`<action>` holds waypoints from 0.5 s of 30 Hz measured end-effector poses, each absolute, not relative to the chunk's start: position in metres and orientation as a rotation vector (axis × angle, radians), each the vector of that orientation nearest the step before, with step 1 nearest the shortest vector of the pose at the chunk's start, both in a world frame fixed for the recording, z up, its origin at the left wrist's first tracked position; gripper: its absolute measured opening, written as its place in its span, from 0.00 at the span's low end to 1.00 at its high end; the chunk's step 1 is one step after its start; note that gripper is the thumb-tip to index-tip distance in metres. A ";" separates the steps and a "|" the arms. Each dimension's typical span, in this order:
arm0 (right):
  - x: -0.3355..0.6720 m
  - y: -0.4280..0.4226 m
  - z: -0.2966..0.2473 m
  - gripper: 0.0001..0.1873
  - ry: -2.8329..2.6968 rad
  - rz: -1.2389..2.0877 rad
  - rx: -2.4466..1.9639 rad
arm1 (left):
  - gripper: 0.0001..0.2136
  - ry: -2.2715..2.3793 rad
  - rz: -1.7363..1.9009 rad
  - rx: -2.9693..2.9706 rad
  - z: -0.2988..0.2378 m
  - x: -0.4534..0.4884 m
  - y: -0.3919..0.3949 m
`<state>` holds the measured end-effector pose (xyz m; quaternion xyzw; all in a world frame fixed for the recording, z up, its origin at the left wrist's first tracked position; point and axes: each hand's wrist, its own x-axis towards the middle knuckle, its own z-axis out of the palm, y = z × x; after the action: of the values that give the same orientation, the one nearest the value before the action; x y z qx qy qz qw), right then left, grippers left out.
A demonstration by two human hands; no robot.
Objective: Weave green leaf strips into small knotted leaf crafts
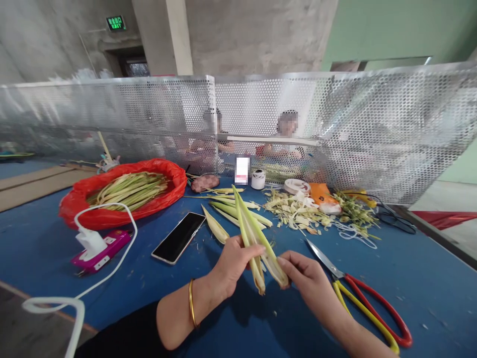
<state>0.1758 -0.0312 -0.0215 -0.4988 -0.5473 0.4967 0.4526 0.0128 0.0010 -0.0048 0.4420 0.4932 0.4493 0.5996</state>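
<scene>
My left hand (233, 263) is closed round a long green-and-pale plant stalk (249, 226) that points away from me over the blue table (55, 248). My right hand (303, 273) pinches an outer leaf (276, 266) splitting off the stalk's lower end. A gold bangle sits on my left wrist. More loose stalks (231, 209) lie on the table just beyond my hands.
Scissors with red and yellow handles (357, 293) lie right of my right hand. A black phone (179, 237), a pink power bank with white charger (99, 246), a red bag of stalks (122, 191), a heap of trimmings (298, 209). Perforated metal screen (372, 124) behind; people beyond it.
</scene>
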 end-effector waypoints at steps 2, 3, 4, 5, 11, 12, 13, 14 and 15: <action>0.174 -0.033 -0.025 0.22 -1.389 1.239 -1.195 | 0.08 1.139 1.045 1.033 -0.005 0.014 0.000; 0.174 -0.034 -0.028 0.21 -1.407 1.247 -1.179 | 0.07 1.132 1.046 1.038 -0.005 0.014 0.000; 0.174 -0.035 -0.031 0.20 -1.427 1.250 -1.172 | 0.07 1.124 1.048 1.045 -0.006 0.014 0.000; 0.173 -0.035 -0.034 0.18 -1.446 1.243 -1.175 | 0.07 1.118 1.053 1.054 -0.006 0.014 0.000; 0.177 -0.033 -0.035 0.21 -1.449 1.155 -1.252 | 0.12 1.084 0.996 1.133 -0.009 0.013 -0.003; 0.178 -0.033 -0.033 0.22 -1.439 1.144 -1.266 | 0.14 1.060 0.971 1.163 -0.009 0.013 -0.004; 0.179 -0.032 -0.031 0.23 -1.430 1.134 -1.278 | 0.15 1.038 0.945 1.193 -0.010 0.014 -0.004; 0.180 -0.032 -0.030 0.23 -1.418 1.124 -1.287 | 0.16 1.029 0.925 1.217 -0.010 0.014 -0.004; 0.181 -0.032 -0.029 0.24 -1.401 1.108 -1.293 | 0.17 1.037 0.914 1.232 -0.010 0.014 -0.002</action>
<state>0.1815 -0.0316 -0.0287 -0.5232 -0.5671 0.4485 0.4512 0.0143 -0.0016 -0.0099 0.5318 0.4475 0.3946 0.6010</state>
